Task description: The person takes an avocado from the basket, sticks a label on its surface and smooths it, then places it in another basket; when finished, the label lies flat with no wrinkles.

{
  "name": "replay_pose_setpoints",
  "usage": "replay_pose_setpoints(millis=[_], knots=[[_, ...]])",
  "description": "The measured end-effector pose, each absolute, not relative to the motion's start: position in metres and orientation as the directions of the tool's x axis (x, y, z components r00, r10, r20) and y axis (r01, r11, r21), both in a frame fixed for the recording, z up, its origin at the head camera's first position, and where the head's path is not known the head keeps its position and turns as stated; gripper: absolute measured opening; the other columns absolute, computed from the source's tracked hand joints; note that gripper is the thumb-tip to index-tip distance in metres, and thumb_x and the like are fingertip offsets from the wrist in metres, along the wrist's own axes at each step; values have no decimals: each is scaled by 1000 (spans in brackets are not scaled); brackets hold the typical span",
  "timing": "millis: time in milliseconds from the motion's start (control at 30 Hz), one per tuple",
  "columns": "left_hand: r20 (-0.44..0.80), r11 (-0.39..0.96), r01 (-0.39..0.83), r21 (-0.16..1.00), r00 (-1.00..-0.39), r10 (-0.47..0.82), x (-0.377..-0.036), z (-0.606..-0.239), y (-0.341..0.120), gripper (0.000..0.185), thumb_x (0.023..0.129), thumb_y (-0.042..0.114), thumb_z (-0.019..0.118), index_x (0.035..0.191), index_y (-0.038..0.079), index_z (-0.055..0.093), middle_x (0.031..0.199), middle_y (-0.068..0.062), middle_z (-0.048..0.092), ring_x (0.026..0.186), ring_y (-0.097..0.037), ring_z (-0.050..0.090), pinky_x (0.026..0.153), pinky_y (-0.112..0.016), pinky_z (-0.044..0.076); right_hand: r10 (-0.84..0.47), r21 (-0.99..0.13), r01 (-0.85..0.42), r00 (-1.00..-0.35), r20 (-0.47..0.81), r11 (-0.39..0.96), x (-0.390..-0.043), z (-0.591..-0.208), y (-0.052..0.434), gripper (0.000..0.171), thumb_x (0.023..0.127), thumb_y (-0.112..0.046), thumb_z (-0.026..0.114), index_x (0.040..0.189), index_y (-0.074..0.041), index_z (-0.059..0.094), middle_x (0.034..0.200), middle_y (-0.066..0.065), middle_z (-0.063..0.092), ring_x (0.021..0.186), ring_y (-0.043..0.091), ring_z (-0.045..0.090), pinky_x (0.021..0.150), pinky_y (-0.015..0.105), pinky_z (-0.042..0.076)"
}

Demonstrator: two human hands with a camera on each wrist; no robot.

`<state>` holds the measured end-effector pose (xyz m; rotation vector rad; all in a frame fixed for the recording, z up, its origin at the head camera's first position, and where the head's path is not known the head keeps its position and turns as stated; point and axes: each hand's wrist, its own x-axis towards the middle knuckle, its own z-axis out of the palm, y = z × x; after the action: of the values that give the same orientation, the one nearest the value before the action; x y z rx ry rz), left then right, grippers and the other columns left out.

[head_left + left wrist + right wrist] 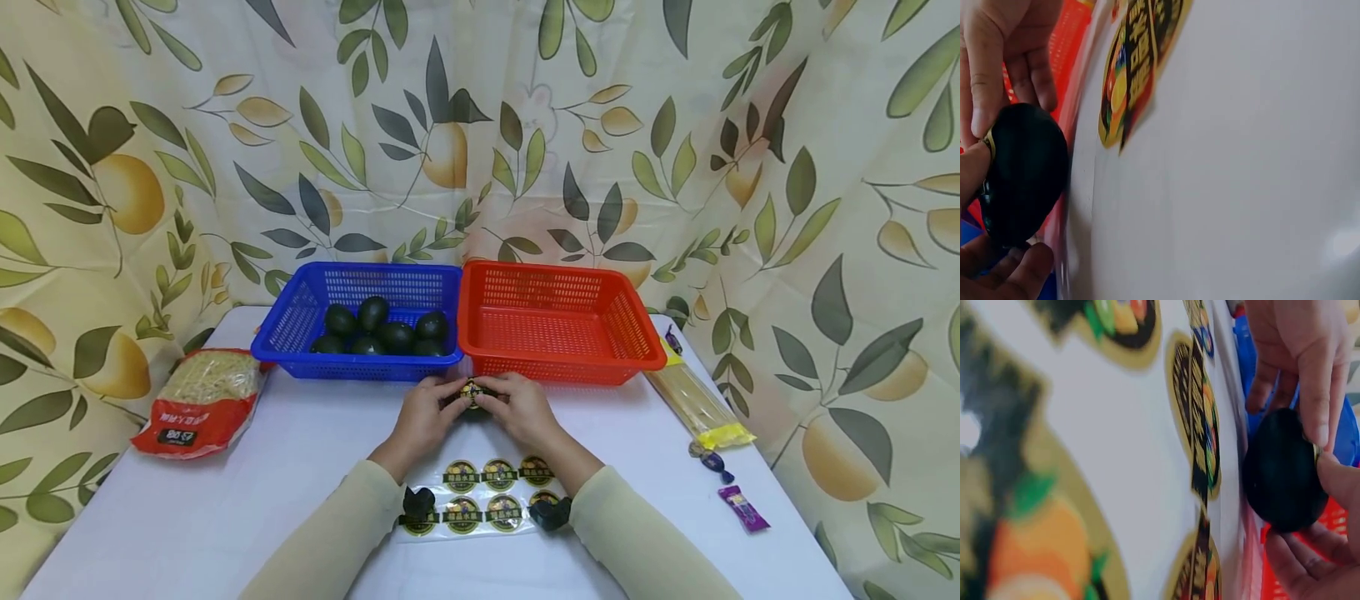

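Head view: on the counter [315,433], blue basket [356,367] and red basket [555,367] stand side by side, presumably for shared reach; sticker sheet [482,497] lies nearer the body, likely kept handy. We see left hand [422,419] and right hand [531,414] curled round one dark avocado [1027,175], just before the baskets, probably steadying its upturned label [472,392]

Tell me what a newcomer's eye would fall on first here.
Likely the bright colors: the blue basket at left, holding dark fruits, and the red basket beside it. Next, just in front, the left hand and right hand hold a stickered fruit. A sticker sheet lies nearer the viewer.
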<state>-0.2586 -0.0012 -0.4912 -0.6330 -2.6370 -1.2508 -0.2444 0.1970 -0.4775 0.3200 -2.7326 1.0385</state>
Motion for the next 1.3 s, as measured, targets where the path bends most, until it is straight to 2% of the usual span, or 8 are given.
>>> replay_pose_setpoints(millis=[300,467,733,900,1000,1100,1200,1300], knots=[[354,485,489,725,-868,348,-266,-495,-8,30,97,21,75,127,16,74,133,-12,70,126,-29,66,106,-46,53,-182,-608,-296,-953,244,736,-252,-474,201,33,91,-31,81,124,-25,78,122,6,75,110,25,70,92,44,57],[319,415,425,804,-898,302,-267,-495,-11,25,96,15,76,121,15,78,128,-12,73,124,-27,67,105,-46,53,-197,-684,-241,-970,143,689,-257,-474,201,38,88,-27,85,125,-24,74,132,4,70,116,26,68,95,42,59],[270,435,369,821,-923,274,-267,-493,-8,24,97,18,74,121,12,78,120,-7,76,114,-23,71,97,-43,58,-302,-596,-305,-947,109,742,-265,-470,201,58,86,-33,87,138,-22,65,133,9,69,123,31,64,105,51,51],[182,430,270,861,-955,234,-266,-491,-4,26,98,22,74,122,12,75,117,-6,75,102,-18,70,89,-38,59,-312,-615,-278,-948,54,738,-263,-468,206,60,84,-33,88,138,-23,61,128,8,70,116,27,66,100,48,53],[99,337,163,927,-975,199,-265,-488,1,26,100,23,71,121,7,75,114,-7,75,94,-15,69,82,-34,60,-350,-651,-277,-937,19,706,-255,-455,216,58,84,-35,88,134,-24,61,121,4,70,108,22,65,94,43,55],[-53,138,-28,990,-983,177,-265,-482,10,32,103,27,66,124,3,72,110,-8,75,91,-17,70,81,-33,61,-409,-691,-297,-912,1,660,-248,-429,234,56,83,-37,87,131,-23,61,119,1,69,105,21,64,90,39,56],[-195,-111,-221,969,-959,207,-265,-474,23,35,106,27,62,129,2,68,113,-10,74,104,-25,71,94,-39,59,-439,-714,-307,-899,0,629,-248,-395,252,55,84,-35,86,132,-23,61,123,2,67,108,24,63,92,39,56],[-251,-290,-324,901,-932,262,-265,-467,39,35,106,27,61,132,3,64,121,-12,72,120,-32,65,108,-46,51,-404,-719,-283,-915,3,635,-263,-365,266,55,85,-32,86,133,-24,61,126,4,65,111,28,60,93,41,56]])
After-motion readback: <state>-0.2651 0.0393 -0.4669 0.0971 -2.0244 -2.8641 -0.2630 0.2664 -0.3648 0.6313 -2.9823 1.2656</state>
